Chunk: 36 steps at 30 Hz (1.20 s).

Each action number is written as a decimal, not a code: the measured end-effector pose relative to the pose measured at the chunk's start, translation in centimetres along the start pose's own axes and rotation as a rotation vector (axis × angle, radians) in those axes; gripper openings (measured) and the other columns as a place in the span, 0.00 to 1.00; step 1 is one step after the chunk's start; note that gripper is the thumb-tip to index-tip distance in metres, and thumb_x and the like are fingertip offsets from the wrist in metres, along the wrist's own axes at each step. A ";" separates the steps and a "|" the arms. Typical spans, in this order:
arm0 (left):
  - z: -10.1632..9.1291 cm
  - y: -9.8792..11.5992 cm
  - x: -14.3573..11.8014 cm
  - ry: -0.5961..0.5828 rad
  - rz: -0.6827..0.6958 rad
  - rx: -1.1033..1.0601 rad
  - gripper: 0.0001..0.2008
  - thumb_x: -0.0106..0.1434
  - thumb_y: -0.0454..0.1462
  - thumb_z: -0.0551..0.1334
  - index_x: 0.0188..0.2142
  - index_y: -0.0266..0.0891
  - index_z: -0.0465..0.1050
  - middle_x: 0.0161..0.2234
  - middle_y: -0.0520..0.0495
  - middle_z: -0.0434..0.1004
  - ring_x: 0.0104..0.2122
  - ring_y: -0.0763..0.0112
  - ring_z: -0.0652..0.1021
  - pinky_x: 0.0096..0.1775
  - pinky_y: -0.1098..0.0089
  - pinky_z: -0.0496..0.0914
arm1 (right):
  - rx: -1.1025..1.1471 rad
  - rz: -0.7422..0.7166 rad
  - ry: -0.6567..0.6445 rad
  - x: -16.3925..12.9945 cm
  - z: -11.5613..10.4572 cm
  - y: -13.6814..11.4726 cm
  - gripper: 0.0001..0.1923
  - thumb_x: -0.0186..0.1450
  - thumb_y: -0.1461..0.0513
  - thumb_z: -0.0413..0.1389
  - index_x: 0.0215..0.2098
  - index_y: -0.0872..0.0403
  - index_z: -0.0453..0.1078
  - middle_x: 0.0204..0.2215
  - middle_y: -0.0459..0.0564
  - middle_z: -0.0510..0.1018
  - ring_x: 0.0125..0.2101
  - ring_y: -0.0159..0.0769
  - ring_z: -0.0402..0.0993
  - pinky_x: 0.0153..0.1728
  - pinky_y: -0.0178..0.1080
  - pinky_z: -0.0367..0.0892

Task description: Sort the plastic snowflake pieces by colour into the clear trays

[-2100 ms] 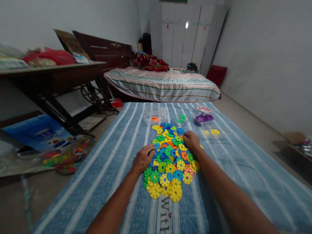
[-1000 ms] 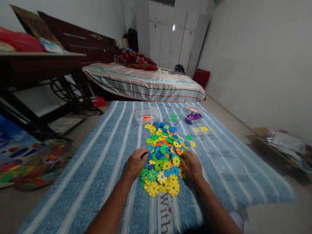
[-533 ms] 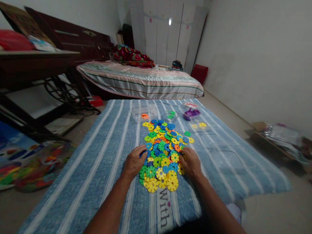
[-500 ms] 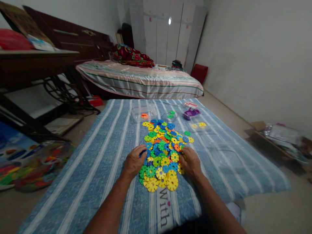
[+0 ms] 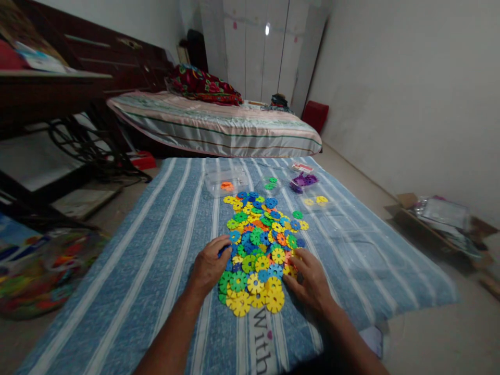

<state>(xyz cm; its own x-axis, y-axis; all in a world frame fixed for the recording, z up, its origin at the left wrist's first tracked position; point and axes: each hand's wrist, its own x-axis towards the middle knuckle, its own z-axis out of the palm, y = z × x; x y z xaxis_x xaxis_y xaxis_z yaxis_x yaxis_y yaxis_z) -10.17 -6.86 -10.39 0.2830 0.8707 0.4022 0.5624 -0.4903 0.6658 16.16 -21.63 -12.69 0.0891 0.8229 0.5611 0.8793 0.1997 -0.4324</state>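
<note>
Snowflake discs point(image 5: 261, 245), bright yellow, green, blue and orange, lie heaped on the blue striped blanket point(image 5: 164, 250) right in front of us. Our left hand point(image 5: 209, 265) presses the pile's left edge, grip curled loosely with a blue disc under the fingertips. Our right hand point(image 5: 310, 281) lies flat at the right edge, fingers spread wide, holding nothing. Beyond the pile sit clear plastic bags point(image 5: 300, 182).
</note>
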 end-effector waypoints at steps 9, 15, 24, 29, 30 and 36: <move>-0.2 -0.1 0.0 -0.017 -0.011 0.007 0.13 0.59 0.44 0.58 0.38 0.43 0.78 0.47 0.45 0.80 0.49 0.60 0.78 0.55 0.61 0.71 | 0.083 0.030 -0.044 0.1 -1.0 -0.1 0.09 0.62 0.56 0.59 0.40 0.48 0.74 0.48 0.55 0.76 0.50 0.47 0.72 0.49 0.48 0.70; -0.2 0.1 -0.1 -0.028 -0.022 0.003 0.14 0.60 0.44 0.58 0.39 0.41 0.78 0.48 0.44 0.80 0.50 0.60 0.78 0.56 0.60 0.70 | 0.284 0.137 -0.153 1.3 -2.8 -1.0 0.08 0.64 0.57 0.56 0.28 0.50 0.69 0.34 0.50 0.78 0.37 0.40 0.75 0.39 0.41 0.70; -0.3 0.0 0.1 -0.020 -0.007 0.009 0.14 0.60 0.44 0.58 0.39 0.42 0.78 0.47 0.45 0.81 0.50 0.60 0.78 0.56 0.61 0.70 | -0.123 0.080 0.043 14.6 -7.3 3.6 0.05 0.61 0.61 0.56 0.27 0.53 0.70 0.30 0.51 0.77 0.34 0.40 0.72 0.39 0.40 0.65; -0.5 0.2 0.0 -0.031 -0.024 0.020 0.15 0.60 0.44 0.58 0.39 0.40 0.79 0.47 0.43 0.80 0.50 0.60 0.78 0.55 0.62 0.70 | -0.292 0.191 0.279 18.4 -7.5 5.6 0.09 0.62 0.59 0.55 0.36 0.55 0.74 0.35 0.56 0.78 0.38 0.45 0.73 0.42 0.44 0.65; -0.5 0.3 0.0 -0.036 -0.027 0.022 0.16 0.60 0.44 0.57 0.39 0.39 0.79 0.47 0.42 0.80 0.50 0.59 0.78 0.56 0.61 0.70 | -0.245 0.169 0.257 17.6 -6.7 5.4 0.09 0.62 0.58 0.54 0.36 0.54 0.74 0.34 0.55 0.79 0.37 0.44 0.73 0.41 0.43 0.65; -0.4 0.3 -0.2 -0.034 -0.038 0.029 0.16 0.60 0.44 0.57 0.39 0.39 0.78 0.48 0.42 0.80 0.50 0.60 0.78 0.56 0.59 0.69 | -0.003 0.157 -0.022 9.1 -0.2 3.5 0.10 0.63 0.59 0.51 0.33 0.52 0.74 0.33 0.51 0.79 0.35 0.39 0.74 0.37 0.38 0.65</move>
<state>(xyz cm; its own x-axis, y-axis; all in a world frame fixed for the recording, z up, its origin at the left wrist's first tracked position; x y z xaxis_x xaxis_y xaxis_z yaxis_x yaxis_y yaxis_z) -10.39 -7.15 -10.01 0.2870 0.8899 0.3545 0.5954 -0.4556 0.6618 20.13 -13.55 -8.97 0.2157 0.8553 0.4712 0.8564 0.0660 -0.5120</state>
